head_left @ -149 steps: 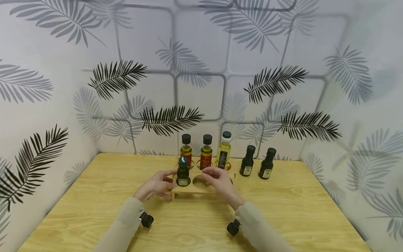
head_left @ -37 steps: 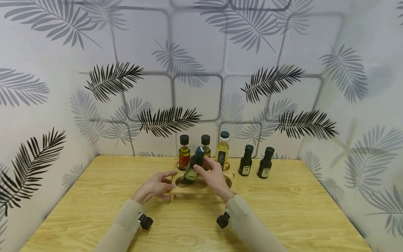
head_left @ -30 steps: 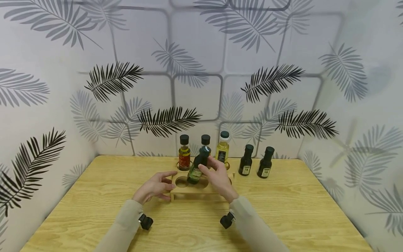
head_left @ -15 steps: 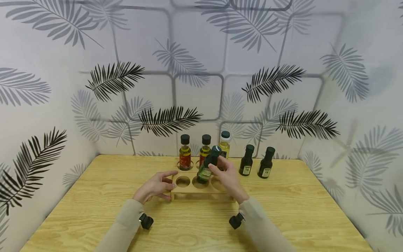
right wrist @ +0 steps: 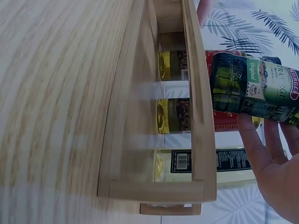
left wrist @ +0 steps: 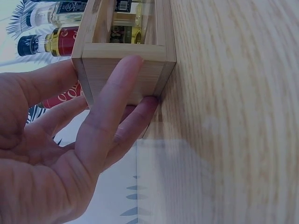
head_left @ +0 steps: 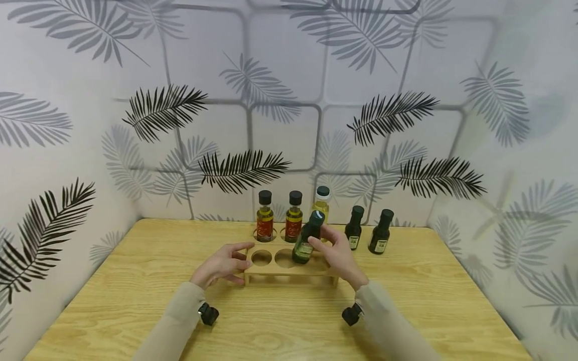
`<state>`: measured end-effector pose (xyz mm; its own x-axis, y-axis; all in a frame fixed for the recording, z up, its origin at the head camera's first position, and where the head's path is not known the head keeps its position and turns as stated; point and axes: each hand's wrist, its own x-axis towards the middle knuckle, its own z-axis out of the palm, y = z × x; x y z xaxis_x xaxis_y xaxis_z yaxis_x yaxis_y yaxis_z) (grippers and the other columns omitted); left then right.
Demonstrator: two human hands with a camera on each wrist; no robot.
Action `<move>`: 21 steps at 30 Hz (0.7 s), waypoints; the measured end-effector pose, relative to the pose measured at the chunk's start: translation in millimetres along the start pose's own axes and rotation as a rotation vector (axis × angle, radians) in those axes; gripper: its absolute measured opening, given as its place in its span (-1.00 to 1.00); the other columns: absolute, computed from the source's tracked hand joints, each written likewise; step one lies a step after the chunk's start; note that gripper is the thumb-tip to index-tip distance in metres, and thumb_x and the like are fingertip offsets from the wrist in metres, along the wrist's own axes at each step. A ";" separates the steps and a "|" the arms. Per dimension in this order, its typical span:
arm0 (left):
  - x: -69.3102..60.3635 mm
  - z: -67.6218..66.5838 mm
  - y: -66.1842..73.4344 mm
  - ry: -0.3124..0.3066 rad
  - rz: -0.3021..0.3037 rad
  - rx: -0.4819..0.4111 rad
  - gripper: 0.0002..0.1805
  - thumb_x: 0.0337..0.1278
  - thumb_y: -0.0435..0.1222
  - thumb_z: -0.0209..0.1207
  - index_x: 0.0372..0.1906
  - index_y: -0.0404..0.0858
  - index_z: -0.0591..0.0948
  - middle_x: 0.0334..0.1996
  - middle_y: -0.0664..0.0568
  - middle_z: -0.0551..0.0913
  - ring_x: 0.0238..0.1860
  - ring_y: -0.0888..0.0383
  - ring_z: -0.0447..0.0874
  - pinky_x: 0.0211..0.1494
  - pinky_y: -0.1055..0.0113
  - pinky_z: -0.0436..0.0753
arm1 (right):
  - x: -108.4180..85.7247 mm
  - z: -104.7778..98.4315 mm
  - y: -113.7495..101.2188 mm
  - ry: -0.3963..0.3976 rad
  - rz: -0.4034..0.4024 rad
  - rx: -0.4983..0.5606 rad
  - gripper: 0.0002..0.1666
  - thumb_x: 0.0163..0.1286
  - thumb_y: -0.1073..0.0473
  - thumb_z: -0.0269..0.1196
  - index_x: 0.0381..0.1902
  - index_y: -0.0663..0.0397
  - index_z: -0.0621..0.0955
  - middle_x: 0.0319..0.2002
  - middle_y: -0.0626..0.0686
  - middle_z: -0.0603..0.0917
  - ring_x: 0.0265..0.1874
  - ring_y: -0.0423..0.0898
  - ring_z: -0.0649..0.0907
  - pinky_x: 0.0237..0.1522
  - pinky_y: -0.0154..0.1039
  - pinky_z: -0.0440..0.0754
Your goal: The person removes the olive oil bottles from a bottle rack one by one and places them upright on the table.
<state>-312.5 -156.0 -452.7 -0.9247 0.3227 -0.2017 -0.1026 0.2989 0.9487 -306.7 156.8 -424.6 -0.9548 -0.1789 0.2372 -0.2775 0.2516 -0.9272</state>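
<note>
My right hand (head_left: 339, 254) holds a dark green olive oil bottle (head_left: 307, 241) between thumb and fingers. The bottle tilts, its cap leaning right, over the front tier of a wooden two-tier rack (head_left: 289, 272), between the middle and right holes. In the right wrist view the bottle's base (right wrist: 226, 84) is above the rack's front board, and its label reads Original. My left hand (head_left: 224, 264) touches the rack's left end with fingers spread; in the left wrist view one finger (left wrist: 110, 107) lies along the end panel.
In the back tier stand two red-labelled oil bottles (head_left: 265, 220) (head_left: 293, 220) and a taller pale yellow oil bottle (head_left: 321, 204), partly hidden by the held one. Two dark bottles (head_left: 354, 228) (head_left: 381, 233) stand on the wooden table (head_left: 135, 271) right of the rack. A patterned wall rises behind.
The olive oil bottle has been lifted from the front left hole and carried rightward, past the middle hole, by my right hand. My left hand has stayed at the rack's left end.
</note>
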 end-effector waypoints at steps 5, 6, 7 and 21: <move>-1.0 0.1 0.1 0.000 0.000 0.001 -0.33 0.32 -0.40 0.16 0.49 -0.08 0.29 0.27 -0.37 0.38 0.08 -0.10 0.60 -0.20 0.04 0.78 | 5.8 -8.4 12.0 0.038 -0.014 -0.004 -0.35 0.40 0.09 0.28 0.38 0.18 0.43 0.29 0.24 0.51 0.31 0.15 0.44 0.35 0.18 0.40; -1.1 0.2 -0.2 0.003 -0.001 0.001 -0.33 0.32 -0.40 0.17 0.48 -0.07 0.30 0.28 -0.36 0.37 0.10 -0.11 0.59 -0.21 0.05 0.78 | 6.4 -10.7 13.3 0.042 -0.021 -0.003 -0.35 0.40 0.10 0.28 0.38 0.20 0.42 0.29 0.25 0.50 0.31 0.16 0.44 0.35 0.18 0.39; -1.4 0.4 -0.5 0.004 -0.002 -0.001 -0.34 0.32 -0.40 0.17 0.48 -0.07 0.31 0.28 -0.36 0.37 0.12 -0.13 0.58 -0.22 0.05 0.78 | 5.8 -13.2 13.7 0.046 -0.022 -0.006 -0.33 0.41 0.11 0.27 0.40 0.23 0.39 0.32 0.27 0.47 0.31 0.17 0.44 0.34 0.19 0.40; -1.5 -1.1 -0.6 -0.002 -0.008 -0.009 -0.33 0.33 -0.40 0.16 0.49 -0.07 0.28 0.28 -0.37 0.36 0.10 -0.10 0.59 -0.20 0.04 0.78 | -4.8 -57.4 22.4 0.114 0.023 -0.048 -0.38 0.43 0.03 0.25 0.37 0.12 0.44 0.09 0.16 0.61 0.03 -0.16 0.57 0.05 -0.17 0.64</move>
<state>-311.5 -157.7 -452.7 -0.9232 0.3222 -0.2094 -0.1128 0.2937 0.9492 -314.4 218.0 -429.8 -0.9661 -0.0642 0.2500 -0.2576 0.3003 -0.9184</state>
